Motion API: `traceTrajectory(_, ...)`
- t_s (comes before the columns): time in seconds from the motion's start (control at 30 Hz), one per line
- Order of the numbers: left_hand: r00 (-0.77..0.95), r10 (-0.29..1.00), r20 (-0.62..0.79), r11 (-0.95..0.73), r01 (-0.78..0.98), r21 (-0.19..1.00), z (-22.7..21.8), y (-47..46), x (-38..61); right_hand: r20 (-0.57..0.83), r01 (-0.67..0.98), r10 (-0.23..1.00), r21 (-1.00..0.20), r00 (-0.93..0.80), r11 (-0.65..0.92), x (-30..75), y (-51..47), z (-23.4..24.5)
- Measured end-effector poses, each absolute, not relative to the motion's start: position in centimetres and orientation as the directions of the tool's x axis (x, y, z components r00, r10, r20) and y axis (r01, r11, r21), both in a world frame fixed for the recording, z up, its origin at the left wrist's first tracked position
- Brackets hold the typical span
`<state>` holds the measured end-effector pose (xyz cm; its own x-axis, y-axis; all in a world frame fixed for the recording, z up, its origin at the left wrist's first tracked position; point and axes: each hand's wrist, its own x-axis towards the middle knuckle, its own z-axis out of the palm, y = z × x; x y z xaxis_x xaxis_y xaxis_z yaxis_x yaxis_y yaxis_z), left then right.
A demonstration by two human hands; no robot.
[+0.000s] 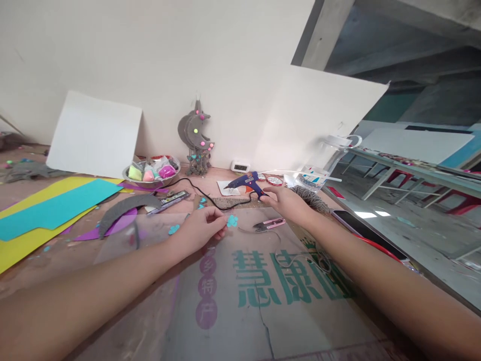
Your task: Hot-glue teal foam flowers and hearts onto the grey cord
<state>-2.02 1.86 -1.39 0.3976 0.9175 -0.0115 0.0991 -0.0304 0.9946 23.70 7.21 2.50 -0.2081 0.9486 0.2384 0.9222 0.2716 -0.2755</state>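
Note:
Between the fingertips of my left hand (205, 228) is a small teal flower cut-out (232, 220), held over the plastic sheet. My right hand (283, 201) has its thumb and fingers at the handle of a blue glue gun (246, 182). The gun's nozzle points left over a small white card (226, 188). Another teal flower (174, 229) lies on the sheet left of my left hand. Pink-handled thread snips (269, 224) and a loose grey cord (289, 260) lie between and below my hands.
Behind are a bowl (152, 181) of coloured clay, a hanging grey moon ornament (195, 131) and a small clock (240, 165). A plastic jug (325, 160), grey yarn (310, 197) and phone (366, 233) stand or lie right. Teal and yellow sheets (56, 205) lie left. A black cable (203, 194) crosses the table.

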Motion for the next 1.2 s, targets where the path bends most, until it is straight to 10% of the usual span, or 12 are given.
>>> traceTrajectory(0.27,0.372,0.928,-0.002,-0.048,0.125,0.991,-1.4,2.1,-2.0,0.216,0.745,0.804,-0.303,-0.554,0.594,20.1,1.5,2.1)
traceTrajectory(0.53,0.34,0.94,-0.013,-0.04,0.149,0.988,-0.9,1.8,-1.8,0.33,0.771,0.8,-0.25,-0.5,0.586,19.0,0.0,0.2)
traceTrajectory(0.9,0.358,0.933,0.019,-0.104,0.221,0.97,-0.8,1.4,-2.0,0.232,0.573,0.891,-0.696,-0.39,0.432,17.1,-1.9,0.8)
traceTrajectory(1.2,0.37,0.929,-0.001,-0.116,0.293,0.949,-0.7,1.3,-1.9,0.33,0.604,0.848,-0.597,-0.414,0.527,17.0,-1.8,0.3)
